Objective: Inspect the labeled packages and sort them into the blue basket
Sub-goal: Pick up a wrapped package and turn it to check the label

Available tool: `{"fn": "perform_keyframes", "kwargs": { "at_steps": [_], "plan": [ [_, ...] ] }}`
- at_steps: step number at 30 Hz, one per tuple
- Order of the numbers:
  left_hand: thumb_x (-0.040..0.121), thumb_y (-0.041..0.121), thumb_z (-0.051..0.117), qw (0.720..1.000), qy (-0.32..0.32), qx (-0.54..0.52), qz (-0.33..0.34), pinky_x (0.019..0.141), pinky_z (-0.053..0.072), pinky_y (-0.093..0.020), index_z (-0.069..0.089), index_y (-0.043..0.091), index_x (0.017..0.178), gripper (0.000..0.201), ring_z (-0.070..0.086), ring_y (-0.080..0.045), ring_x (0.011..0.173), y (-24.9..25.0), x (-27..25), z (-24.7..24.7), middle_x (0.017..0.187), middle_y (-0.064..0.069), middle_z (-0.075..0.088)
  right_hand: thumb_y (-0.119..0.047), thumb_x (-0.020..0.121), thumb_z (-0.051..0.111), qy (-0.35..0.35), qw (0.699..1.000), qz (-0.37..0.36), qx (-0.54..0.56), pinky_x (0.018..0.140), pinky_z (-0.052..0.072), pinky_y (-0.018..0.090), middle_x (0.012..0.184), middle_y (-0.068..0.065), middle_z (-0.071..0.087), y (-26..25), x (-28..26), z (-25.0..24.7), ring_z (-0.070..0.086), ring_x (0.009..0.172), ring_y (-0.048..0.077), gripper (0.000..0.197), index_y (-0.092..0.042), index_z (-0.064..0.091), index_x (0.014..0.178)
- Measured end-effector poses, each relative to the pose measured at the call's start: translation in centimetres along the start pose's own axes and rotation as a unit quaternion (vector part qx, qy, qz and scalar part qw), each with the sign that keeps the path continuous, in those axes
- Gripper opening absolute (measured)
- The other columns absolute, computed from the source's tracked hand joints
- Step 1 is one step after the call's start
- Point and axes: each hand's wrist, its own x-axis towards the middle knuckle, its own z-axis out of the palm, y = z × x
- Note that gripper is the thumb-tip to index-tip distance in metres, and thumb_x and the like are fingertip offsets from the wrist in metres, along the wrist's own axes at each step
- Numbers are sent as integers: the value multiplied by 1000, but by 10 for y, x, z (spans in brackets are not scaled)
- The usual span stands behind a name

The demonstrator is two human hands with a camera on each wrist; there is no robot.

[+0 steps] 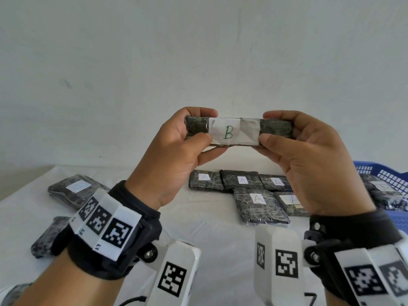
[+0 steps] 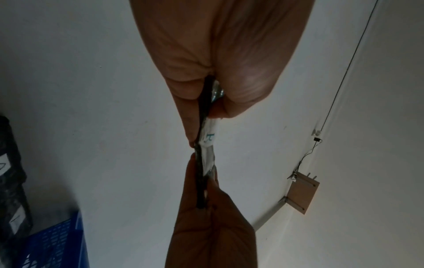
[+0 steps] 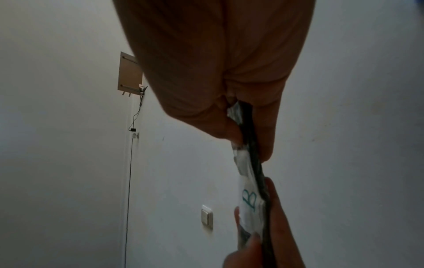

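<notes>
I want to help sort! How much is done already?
Done: at least one package lies in the blue basket. In hand: left hand and right hand hold up the B package. Left: five A packages and others on the table.

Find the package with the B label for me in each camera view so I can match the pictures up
Head: the B package is at centre, held up by its ends in the left hand and right hand.
Left wrist: edge-on at centre.
Right wrist: edge-on at lower right.
Shared landmark: its white label, visible in all three views.
</notes>
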Motion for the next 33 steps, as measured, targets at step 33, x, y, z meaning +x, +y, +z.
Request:
{"fn": "perform_keyframes", "kwargs": {
  "at_steps": [33],
  "plan": [
    [84, 24, 68, 974, 31, -203, -100, 87, 63, -33, 66, 4, 112, 35, 74, -27, 112, 7, 1, -1, 121, -18, 74, -9, 79, 68, -7, 990, -8, 142, 85, 62, 28, 98, 15, 79, -1, 0, 4, 78, 97, 24, 31, 3, 67, 109]
  ]
}}
